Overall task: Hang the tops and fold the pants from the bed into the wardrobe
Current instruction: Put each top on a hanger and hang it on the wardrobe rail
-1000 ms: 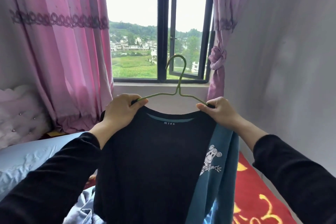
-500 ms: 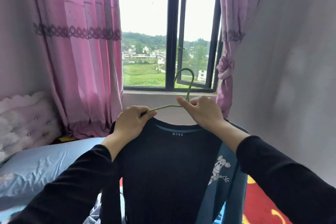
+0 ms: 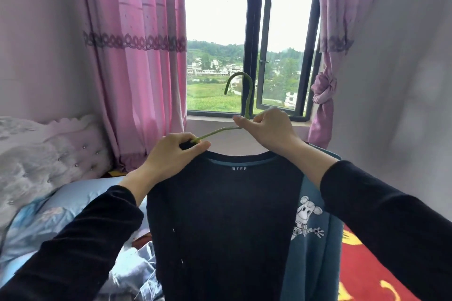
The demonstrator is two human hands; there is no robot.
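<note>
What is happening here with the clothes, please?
A person is putting a dark top on a green hanger, held up in front of the window. The left hand pinches the top's shoulder over the hanger's arm, and the right hand grips the hanger just below its hook. The top already hangs from the hanger, above the bed. No wardrobe is in view, so it is not yet put away.

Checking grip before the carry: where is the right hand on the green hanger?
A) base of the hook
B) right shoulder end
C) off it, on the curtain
A: the right hand pinches the green hanger at the base of its hook, while the left hand grips its left end at the dark top's shoulder.
</note>
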